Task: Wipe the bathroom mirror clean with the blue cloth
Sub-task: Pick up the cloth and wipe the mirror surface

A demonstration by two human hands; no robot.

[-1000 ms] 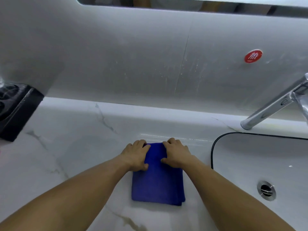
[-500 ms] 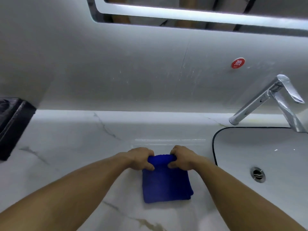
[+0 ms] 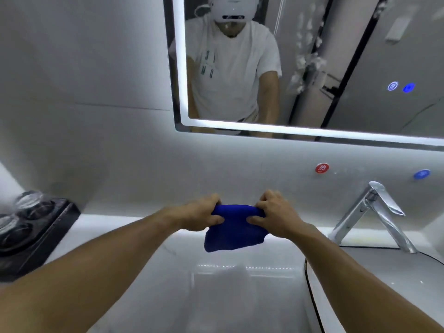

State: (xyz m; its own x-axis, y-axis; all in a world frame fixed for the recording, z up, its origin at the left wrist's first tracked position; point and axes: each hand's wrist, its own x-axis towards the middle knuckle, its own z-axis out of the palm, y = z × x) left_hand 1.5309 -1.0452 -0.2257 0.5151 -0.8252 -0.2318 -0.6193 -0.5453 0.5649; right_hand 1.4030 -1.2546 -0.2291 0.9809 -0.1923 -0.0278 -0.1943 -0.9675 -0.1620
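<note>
The folded blue cloth (image 3: 234,230) hangs in the air above the white marble counter (image 3: 149,267), in front of the wall below the mirror. My left hand (image 3: 200,213) grips its upper left edge and my right hand (image 3: 276,213) grips its upper right edge, fingers curled over the top fold. The bathroom mirror (image 3: 348,68) with a lit border fills the upper right and shows white smears and splashes near its middle. A person in a white shirt is reflected in it.
A chrome tap (image 3: 374,212) stands at the right over a white sink (image 3: 384,284) with a dark rim. A black tray (image 3: 36,234) holding wrapped items sits at the left. A red sticker (image 3: 322,168) and a blue sticker (image 3: 421,174) are on the wall.
Both hands have lifted the blue cloth off the counter and raised it toward the wall. The view has tilted up, bringing the mirror into sight.
</note>
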